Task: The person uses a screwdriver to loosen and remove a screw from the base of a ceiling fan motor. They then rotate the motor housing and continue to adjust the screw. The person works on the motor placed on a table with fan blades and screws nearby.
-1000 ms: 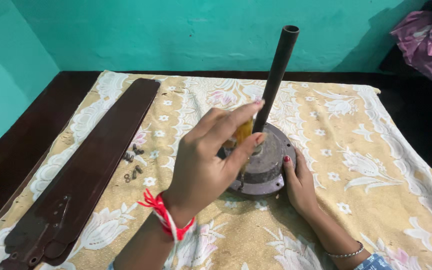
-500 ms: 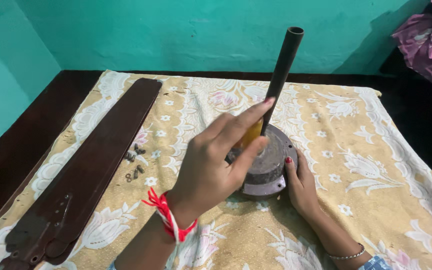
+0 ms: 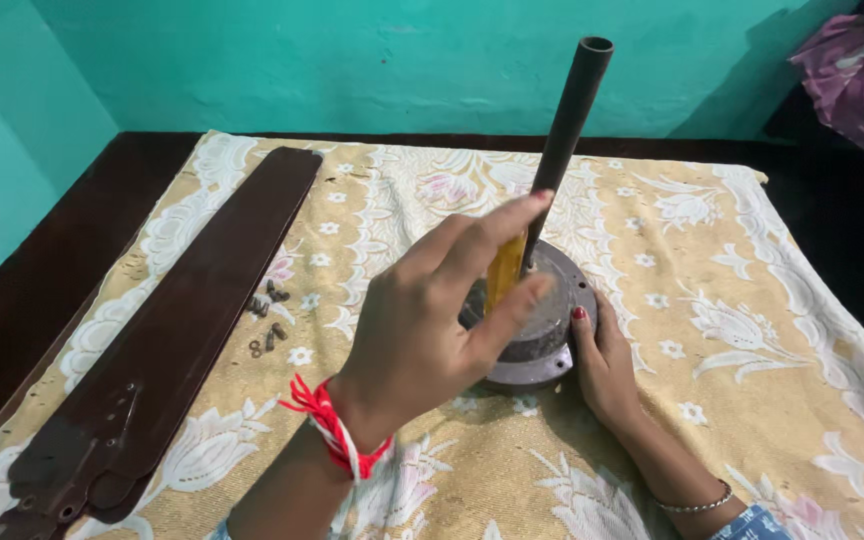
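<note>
Slippage is the risk: left hand (image 3: pixel 422 335) pinches a yellow-handled screwdriver (image 3: pixel 504 272) over the fan motor (image 3: pixel 542 320) mid-bench (on patterned cloth), right hand (image 3: pixel 604 360) wrapped on its rim; a skidding tip could jab those fingers.

Teal painted walls (image 3: pixel 352 60) stand far and left; a dark wooden surface (image 3: pixel 42 290) carries a yellow floral cloth (image 3: pixel 752 300); pink fabric (image 3: pixel 862 80) lies far right.
</note>
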